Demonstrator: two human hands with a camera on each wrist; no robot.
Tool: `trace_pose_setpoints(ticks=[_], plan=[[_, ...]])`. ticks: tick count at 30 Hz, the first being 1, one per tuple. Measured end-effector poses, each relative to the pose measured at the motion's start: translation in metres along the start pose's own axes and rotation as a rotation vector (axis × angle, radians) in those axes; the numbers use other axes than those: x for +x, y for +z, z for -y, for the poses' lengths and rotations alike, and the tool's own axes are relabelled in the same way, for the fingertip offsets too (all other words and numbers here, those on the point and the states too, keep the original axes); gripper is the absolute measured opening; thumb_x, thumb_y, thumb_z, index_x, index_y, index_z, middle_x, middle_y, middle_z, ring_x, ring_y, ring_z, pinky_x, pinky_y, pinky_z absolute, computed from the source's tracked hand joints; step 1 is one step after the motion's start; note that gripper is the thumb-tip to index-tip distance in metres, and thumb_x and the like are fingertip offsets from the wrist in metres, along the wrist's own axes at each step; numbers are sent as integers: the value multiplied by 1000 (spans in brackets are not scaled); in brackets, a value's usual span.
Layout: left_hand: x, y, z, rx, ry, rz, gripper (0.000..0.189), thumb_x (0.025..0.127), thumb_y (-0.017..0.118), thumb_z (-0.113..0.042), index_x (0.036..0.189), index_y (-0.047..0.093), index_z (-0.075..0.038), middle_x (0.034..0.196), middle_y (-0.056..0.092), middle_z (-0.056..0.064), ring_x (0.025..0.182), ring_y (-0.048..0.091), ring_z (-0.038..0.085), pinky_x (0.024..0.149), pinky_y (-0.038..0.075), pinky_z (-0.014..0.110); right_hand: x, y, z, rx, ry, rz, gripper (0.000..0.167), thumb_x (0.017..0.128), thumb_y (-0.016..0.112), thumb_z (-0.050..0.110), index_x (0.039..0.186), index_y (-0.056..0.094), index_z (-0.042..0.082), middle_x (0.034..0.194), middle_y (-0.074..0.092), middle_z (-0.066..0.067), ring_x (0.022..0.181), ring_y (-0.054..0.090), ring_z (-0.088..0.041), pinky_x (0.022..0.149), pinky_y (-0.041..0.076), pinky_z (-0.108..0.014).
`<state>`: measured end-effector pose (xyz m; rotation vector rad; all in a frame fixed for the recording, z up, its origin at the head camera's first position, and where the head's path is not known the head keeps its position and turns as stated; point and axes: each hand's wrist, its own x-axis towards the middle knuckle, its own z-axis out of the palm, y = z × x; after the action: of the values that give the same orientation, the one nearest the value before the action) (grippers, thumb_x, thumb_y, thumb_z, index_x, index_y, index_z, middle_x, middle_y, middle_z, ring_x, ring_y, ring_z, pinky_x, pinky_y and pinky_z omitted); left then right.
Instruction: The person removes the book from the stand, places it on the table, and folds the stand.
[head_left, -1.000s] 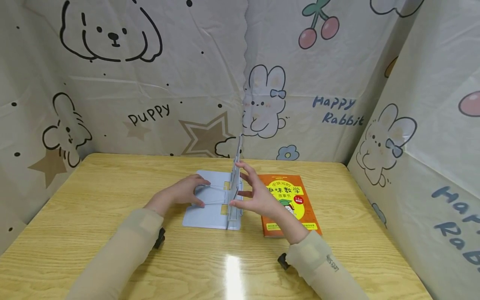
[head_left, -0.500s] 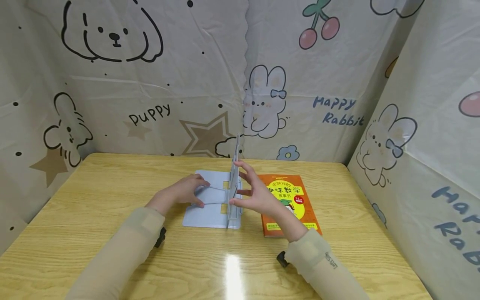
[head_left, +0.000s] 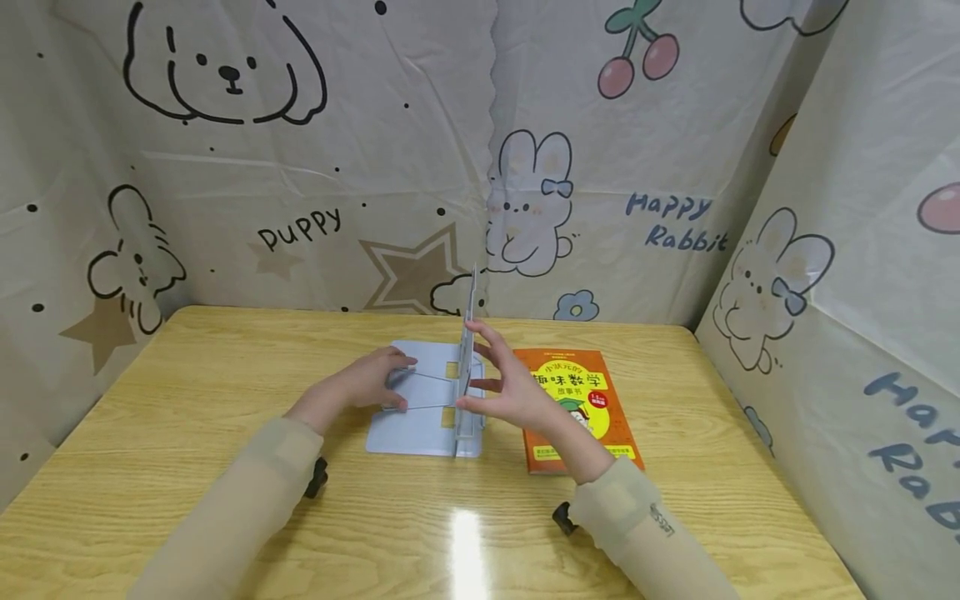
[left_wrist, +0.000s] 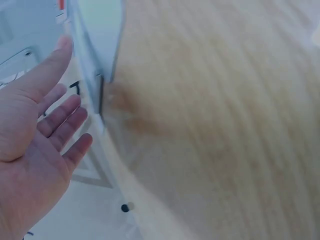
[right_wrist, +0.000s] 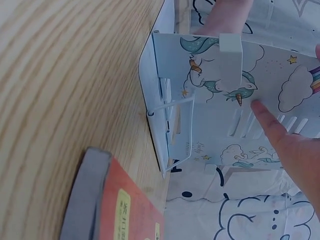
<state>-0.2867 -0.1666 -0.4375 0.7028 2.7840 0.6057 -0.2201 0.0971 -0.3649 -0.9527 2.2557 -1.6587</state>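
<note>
A light blue metal book stand (head_left: pixel 416 436) stands on the wooden table, its base flat and its back panel (right_wrist: pixel 270 65) upright, edge-on in the head view. Unicorns and clouds decorate the panel in the right wrist view. My left hand (head_left: pixel 356 385) is over the base's left part, thumb and forefinger spread at the ends of the wire support (head_left: pixel 431 407). In the left wrist view its fingers (left_wrist: pixel 65 117) are fairly straight. My right hand (head_left: pixel 521 398) touches the panel's right face with extended fingertips. A small wire holder (right_wrist: pixel 191 132) projects at the panel's foot.
An orange and yellow book (head_left: pixel 573 375) with Chinese lettering lies flat just right of the stand, partly under my right forearm in the head view. Behind the wooden table (head_left: pixel 247 350) hangs a cream cloth (head_left: pixel 375 167) with cartoon animals.
The upright panel has tilted slightly to the left at its top, with my right fingertips following it. My left hand has barely shifted, and the book has not moved.
</note>
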Motion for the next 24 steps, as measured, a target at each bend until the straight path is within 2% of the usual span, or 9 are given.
trace_pose_setpoints(ticks=[6, 10, 13, 16, 24], plan=[[-6, -16, -9, -127, -3, -152, 62, 87, 69, -20, 140, 42, -2, 138, 45, 20, 127, 42, 38, 106, 36, 53, -1, 2, 2, 4, -1, -7, 94, 81, 70, -1, 151, 12, 20, 158, 5, -2, 141, 21, -34, 101, 43, -49], [-8, -26, -20, -146, -9, -229, 58, 92, 62, -22, 141, 39, -1, 140, 43, 19, 128, 42, 37, 106, 36, 52, -3, 5, 1, -23, -11, -13, 100, 81, 70, 0, 152, 1, 21, 158, 3, -8, 140, 24, -36, 99, 45, -48], [-9, -34, -32, -155, -15, -272, 58, 94, 59, -25, 142, 37, -1, 142, 41, 19, 129, 41, 36, 106, 35, 52, -4, 8, 2, -35, -17, -21, 104, 81, 70, 0, 151, -3, 21, 157, 4, -14, 138, 26, -39, 97, 47, -49], [-10, -43, -44, -175, -18, -311, 58, 95, 58, -26, 143, 36, -2, 143, 40, 18, 128, 42, 36, 105, 37, 51, -5, 10, 1, -42, -21, -24, 101, 81, 70, 0, 151, -2, 17, 157, 6, -16, 138, 26, -40, 95, 47, -51], [-14, -67, -79, -214, 16, -399, 56, 94, 58, -26, 142, 39, -4, 139, 44, 16, 124, 45, 34, 104, 39, 49, -8, 13, 1, -49, 13, -10, 94, 83, 69, 3, 151, 3, 10, 157, 6, -13, 138, 25, -38, 97, 45, -51]])
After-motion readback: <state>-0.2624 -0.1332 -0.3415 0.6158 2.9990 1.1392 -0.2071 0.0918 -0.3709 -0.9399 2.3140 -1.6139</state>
